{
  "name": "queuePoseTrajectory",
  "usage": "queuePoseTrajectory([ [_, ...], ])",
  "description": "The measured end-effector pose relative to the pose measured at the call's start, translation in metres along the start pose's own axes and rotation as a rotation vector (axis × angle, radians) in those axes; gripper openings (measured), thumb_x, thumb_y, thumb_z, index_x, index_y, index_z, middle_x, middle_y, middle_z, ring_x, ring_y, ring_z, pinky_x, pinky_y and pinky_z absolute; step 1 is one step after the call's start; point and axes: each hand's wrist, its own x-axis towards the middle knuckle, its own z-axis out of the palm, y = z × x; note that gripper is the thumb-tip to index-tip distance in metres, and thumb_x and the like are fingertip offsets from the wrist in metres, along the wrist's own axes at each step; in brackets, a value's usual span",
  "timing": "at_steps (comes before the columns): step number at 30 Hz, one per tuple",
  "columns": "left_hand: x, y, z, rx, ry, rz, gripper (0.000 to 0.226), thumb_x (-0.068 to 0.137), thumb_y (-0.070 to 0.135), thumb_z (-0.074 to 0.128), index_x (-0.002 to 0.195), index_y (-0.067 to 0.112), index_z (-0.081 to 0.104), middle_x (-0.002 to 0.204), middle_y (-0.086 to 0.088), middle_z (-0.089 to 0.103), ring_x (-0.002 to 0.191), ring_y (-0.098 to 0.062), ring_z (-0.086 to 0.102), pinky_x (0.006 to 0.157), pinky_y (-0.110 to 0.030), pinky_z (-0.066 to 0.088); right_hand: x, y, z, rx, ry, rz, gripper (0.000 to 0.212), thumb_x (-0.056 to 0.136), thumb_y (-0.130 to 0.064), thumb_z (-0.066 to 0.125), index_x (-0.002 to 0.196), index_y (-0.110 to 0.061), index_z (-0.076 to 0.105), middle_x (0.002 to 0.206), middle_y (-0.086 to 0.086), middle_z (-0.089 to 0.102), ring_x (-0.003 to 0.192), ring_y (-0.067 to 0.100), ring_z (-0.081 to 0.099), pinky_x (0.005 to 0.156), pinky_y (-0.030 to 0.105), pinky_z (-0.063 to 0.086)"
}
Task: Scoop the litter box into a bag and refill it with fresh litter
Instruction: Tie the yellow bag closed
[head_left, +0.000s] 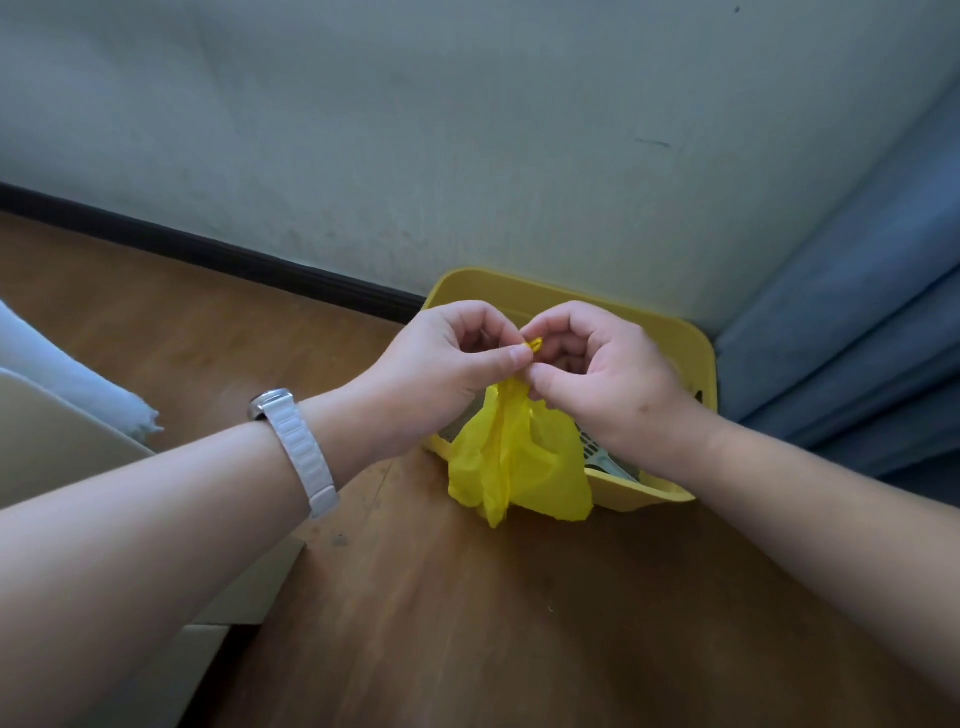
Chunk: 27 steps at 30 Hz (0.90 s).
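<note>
Both hands up at centre frame, working the top of the yellow bag (519, 457). Left hand (452, 353): fingers curled, thumb and forefinger pinching a small twisted tip of the plastic. Right hand (597, 374): same, curled, thumb and fingertips pinching the bag neck just below that tip. The hands almost touch. The bag hangs slack and crumpled from the pinch, over the near edge of the yellow litter box (696, 338), which sits on the wood floor (467, 623) against the wall, right of centre. A pale scoop (597, 452) lies in the box, partly hidden under the right wrist. I can't see the litter itself, nor whether the bag holds anything. My read: I'm either teasing the mouth open or knotting it, can't tell which. To do it well I'd keep the pinches close together, roll the film between thumb and finger rather than yank, since thin plastic tears easily, and hold the bag over the box so any spill lands inside. White watch (301, 447) on the left wrist, blue curtain (857, 338) at the right edge.
</note>
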Motion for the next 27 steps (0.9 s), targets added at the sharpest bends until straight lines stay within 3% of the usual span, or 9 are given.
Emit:
queuePoseTrajectory([
  [4,0.001,-0.001,0.0,-0.005,-0.046,-0.051,0.009,0.088,0.019,0.071,0.086,0.015,0.063,0.071,0.003,0.063,0.068,-0.012,0.057,0.059,-0.023,0.041,0.002,0.006,0.001,-0.011,0.032,-0.002,0.017,0.087,-0.003,0.067,0.09,-0.019,0.065,0.076,0.006,0.067,0.068,0.017,0.06,0.063,0.04,0.051],
  [9,0.002,-0.002,0.0,-0.024,-0.124,-0.178,0.033,0.085,0.047,0.062,0.093,0.015,0.062,0.066,-0.004,0.065,0.068,-0.025,0.052,0.063,-0.037,0.038,0.001,0.012,0.007,-0.014,0.018,-0.024,0.017,0.08,-0.011,0.062,0.092,-0.024,0.062,0.075,0.004,0.065,0.067,0.02,0.058,0.063,0.038,0.049],
  [15,0.003,-0.008,0.0,-0.102,-0.128,-0.162,0.005,0.093,0.011,0.061,0.088,0.01,0.06,0.075,-0.002,0.062,0.065,-0.011,0.06,0.063,-0.024,0.052,0.002,0.016,0.008,-0.034,0.018,-0.023,0.017,0.08,-0.008,0.06,0.089,-0.021,0.065,0.072,0.003,0.064,0.066,0.017,0.059,0.062,0.037,0.05],
  [18,0.004,-0.012,0.0,-0.113,-0.104,-0.154,0.009,0.095,0.008,0.058,0.086,0.01,0.059,0.075,-0.002,0.063,0.07,-0.013,0.062,0.068,-0.027,0.054,0.004,0.014,0.004,-0.067,0.067,-0.018,0.015,0.082,-0.004,0.062,0.081,-0.018,0.066,0.065,-0.003,0.062,0.063,0.019,0.059,0.062,0.047,0.052],
  [21,0.006,-0.016,0.004,-0.116,0.021,-0.131,0.013,0.098,0.008,0.054,0.085,0.011,0.055,0.072,-0.002,0.064,0.068,-0.013,0.064,0.069,-0.029,0.054,0.004,0.01,0.003,-0.07,0.066,-0.025,0.011,0.078,-0.008,0.06,0.078,-0.019,0.064,0.066,0.002,0.063,0.071,0.034,0.061,0.064,0.053,0.053],
  [27,0.007,-0.01,0.008,-0.092,0.076,-0.079,0.012,0.097,0.009,0.056,0.085,0.012,0.055,0.072,-0.005,0.057,0.059,-0.011,0.053,0.052,-0.018,0.044,-0.003,0.004,0.016,-0.055,-0.115,-0.071,0.008,0.074,-0.01,0.059,0.079,-0.016,0.06,0.074,0.016,0.061,0.071,0.04,0.058,0.062,0.054,0.051],
])
